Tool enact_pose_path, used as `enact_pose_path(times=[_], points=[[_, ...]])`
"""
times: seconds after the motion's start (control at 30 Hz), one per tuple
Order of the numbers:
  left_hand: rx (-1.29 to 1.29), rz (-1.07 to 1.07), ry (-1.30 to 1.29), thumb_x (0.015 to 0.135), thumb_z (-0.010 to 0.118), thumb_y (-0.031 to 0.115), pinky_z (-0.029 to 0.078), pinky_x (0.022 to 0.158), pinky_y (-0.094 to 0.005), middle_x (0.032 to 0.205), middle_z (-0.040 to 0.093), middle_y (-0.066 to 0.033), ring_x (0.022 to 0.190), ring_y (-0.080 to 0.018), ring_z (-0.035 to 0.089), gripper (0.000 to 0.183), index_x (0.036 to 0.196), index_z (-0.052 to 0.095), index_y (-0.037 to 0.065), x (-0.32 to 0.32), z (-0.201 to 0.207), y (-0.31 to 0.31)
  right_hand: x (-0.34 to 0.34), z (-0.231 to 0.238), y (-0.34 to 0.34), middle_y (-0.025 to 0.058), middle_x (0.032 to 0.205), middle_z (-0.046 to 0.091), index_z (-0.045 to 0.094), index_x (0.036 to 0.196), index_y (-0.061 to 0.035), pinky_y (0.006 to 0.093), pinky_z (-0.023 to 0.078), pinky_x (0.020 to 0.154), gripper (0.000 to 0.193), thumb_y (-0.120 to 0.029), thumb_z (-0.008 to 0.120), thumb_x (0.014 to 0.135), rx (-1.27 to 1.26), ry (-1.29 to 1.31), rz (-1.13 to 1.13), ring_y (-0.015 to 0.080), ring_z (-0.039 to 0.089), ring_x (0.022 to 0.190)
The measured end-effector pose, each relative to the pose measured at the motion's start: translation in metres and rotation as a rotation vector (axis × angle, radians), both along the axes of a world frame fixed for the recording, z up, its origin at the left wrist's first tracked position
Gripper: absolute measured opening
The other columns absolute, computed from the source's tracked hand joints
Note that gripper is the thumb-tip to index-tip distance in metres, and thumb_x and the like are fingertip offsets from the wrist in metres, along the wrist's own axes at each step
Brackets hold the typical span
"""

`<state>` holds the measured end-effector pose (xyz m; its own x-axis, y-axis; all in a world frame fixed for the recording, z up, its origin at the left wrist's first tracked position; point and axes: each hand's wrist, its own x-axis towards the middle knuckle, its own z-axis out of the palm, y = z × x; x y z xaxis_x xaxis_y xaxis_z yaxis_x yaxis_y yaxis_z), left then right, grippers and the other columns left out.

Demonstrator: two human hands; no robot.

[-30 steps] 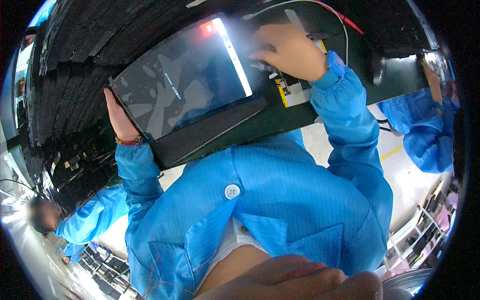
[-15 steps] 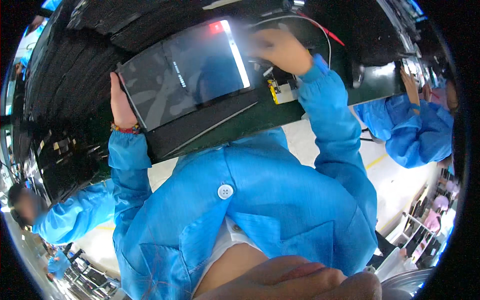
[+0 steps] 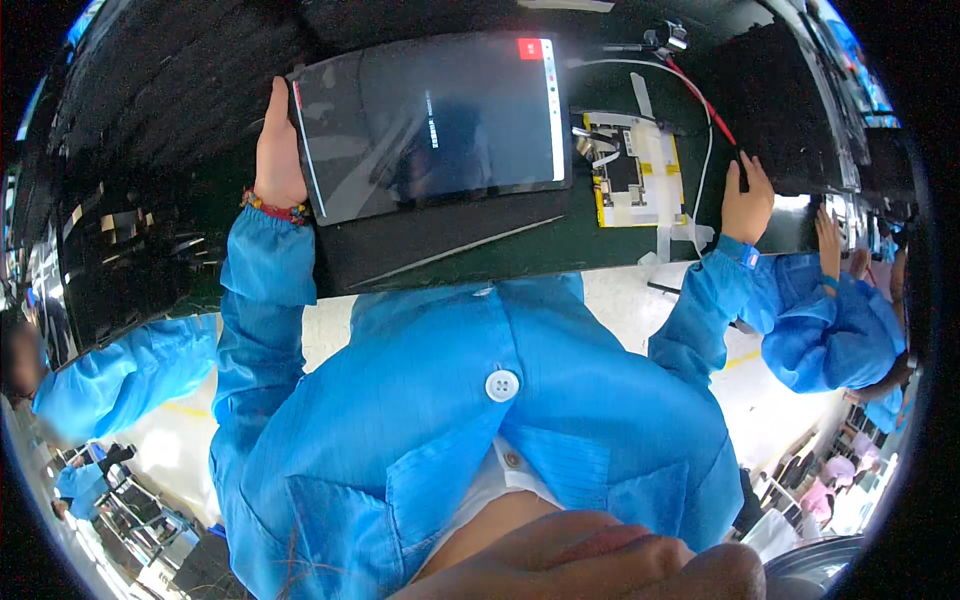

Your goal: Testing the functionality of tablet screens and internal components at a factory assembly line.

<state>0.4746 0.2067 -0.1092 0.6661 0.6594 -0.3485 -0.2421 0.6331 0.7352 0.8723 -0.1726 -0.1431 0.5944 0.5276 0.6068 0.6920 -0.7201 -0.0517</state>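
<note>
A tablet-like screen panel (image 3: pixel 400 150) is lit, with a red block in its upper right corner and a white strip down its right side. My left hand (image 3: pixel 279 150) grips its left edge, fingers stretched along the side; part of the hand is hidden. To the right of the panel lies a circuit board assembly (image 3: pixel 632 175) with yellow edges, held by pale tape strips. My right hand (image 3: pixel 750 200) is beyond the board, open, thumb and forefinger apart at the near end of a thin red tool (image 3: pixel 705 98). Whether they touch it, I cannot tell.
A white cable (image 3: pixel 709 150) curves around the board. A metal fitting (image 3: pixel 668 40) lies at the back. Under the panel is a black pad (image 3: pixel 440 240) near the table's front edge. Co-workers in blue sleeves (image 3: pixel 830 325) (image 3: pixel 130 370) are on both sides.
My right hand has left the panel's right edge and moved right, beside the red tool. The board assembly is now uncovered. My left hand stays at the panel, which sits straighter in view.
</note>
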Motion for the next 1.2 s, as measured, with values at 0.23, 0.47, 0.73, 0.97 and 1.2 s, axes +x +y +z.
enact_pose_path(times=[0.23, 0.47, 0.73, 0.97, 1.2], points=[[-0.014, -0.032, -0.023, 0.091, 0.039, 0.048, 0.045, 0.085, -0.0380, 0.112, 0.058, -0.0106, 0.097, -0.0256, 0.057, 0.051, 0.116, 0.053, 0.006, -0.001, 0.004, -0.001, -0.002, 0.002, 0.002, 0.0150, 0.111, 0.059, 0.065, 0.104, -0.0120, 0.0360, 0.042, 0.090, 0.027, -0.026, 0.059, 0.082, -0.012, -0.014, -0.018, 0.0294, 0.056, 0.102], [-0.033, -0.064, -0.063, 0.091, 0.039, 0.048, 0.043, 0.088, -0.0381, 0.114, 0.057, -0.0110, 0.100, -0.0264, 0.056, 0.052, 0.118, 0.052, 0.005, -0.002, -0.003, 0.005, -0.018, 0.015, 0.011, 0.0153, 0.108, 0.060, 0.065, 0.103, -0.0099, 0.0368, 0.042, 0.089, 0.026, -0.022, 0.060, 0.080, 0.045, -0.067, 0.000, 0.0295, 0.057, 0.100], [-0.041, -0.031, -0.020, 0.091, 0.035, 0.049, 0.042, 0.089, -0.0395, 0.117, 0.056, -0.0126, 0.101, -0.0285, 0.055, 0.054, 0.119, 0.050, 0.005, 0.001, 0.008, -0.004, -0.098, 0.059, 0.129, 0.0129, 0.107, 0.060, 0.060, 0.105, -0.0065, 0.0352, 0.045, 0.087, 0.029, -0.010, 0.063, 0.076, -0.033, 0.346, 0.886, 0.0293, 0.057, 0.099], [-0.055, -0.035, -0.002, 0.092, 0.033, 0.050, 0.042, 0.090, -0.0413, 0.118, 0.055, -0.0140, 0.103, -0.0300, 0.054, 0.056, 0.122, 0.048, 0.005, 0.002, 0.006, -0.003, -0.105, 0.057, 0.158, 0.0124, 0.090, 0.060, 0.059, 0.097, -0.0048, 0.0318, 0.050, 0.068, 0.026, -0.012, 0.065, 0.073, -0.146, 0.592, 0.994, 0.0243, 0.060, 0.076], [-0.092, -0.188, -0.168, 0.093, 0.030, 0.049, 0.042, 0.091, -0.0426, 0.121, 0.052, -0.0143, 0.106, -0.0314, 0.052, 0.057, 0.123, 0.046, 0.003, -0.004, 0.001, 0.002, -0.110, 0.052, 0.159, 0.0089, 0.078, 0.057, 0.056, 0.092, -0.0044, 0.0266, 0.046, 0.058, 0.026, -0.015, 0.067, 0.071, -0.079, 0.817, 0.937, 0.0155, 0.054, 0.063]])
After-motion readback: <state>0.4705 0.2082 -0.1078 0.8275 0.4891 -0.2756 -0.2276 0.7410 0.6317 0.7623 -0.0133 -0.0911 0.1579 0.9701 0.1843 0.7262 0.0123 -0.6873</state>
